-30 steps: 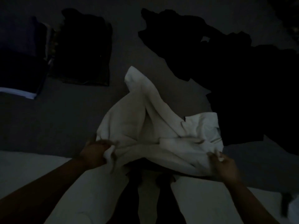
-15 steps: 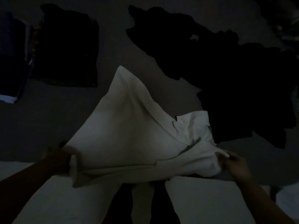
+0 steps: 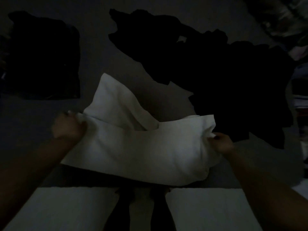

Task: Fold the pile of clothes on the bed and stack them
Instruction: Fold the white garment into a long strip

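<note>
The scene is very dark. A white garment (image 3: pixel 141 147) is stretched between my two hands above the near part of the bed (image 3: pixel 103 60). My left hand (image 3: pixel 69 125) grips its left corner and my right hand (image 3: pixel 220 142) pinches its right corner. A far flap of the garment points away from me towards the middle of the bed. A loose pile of dark clothes (image 3: pixel 216 72) sprawls across the bed's right half. A folded dark garment (image 3: pixel 45 57) lies flat at the far left.
The pale edge of the bed (image 3: pixel 66 209) runs along the bottom, with dark legs (image 3: pixel 121 210) showing in the gap. Patterned and striped fabric (image 3: pixel 300 100) lies at the far right edge. Bare sheet shows between the folded garment and the dark pile.
The garment went from bunched to pulled wide and lifted between my hands; its near edge now hangs over the bed's front. The camera shifted right, so the left stack has left the view.
</note>
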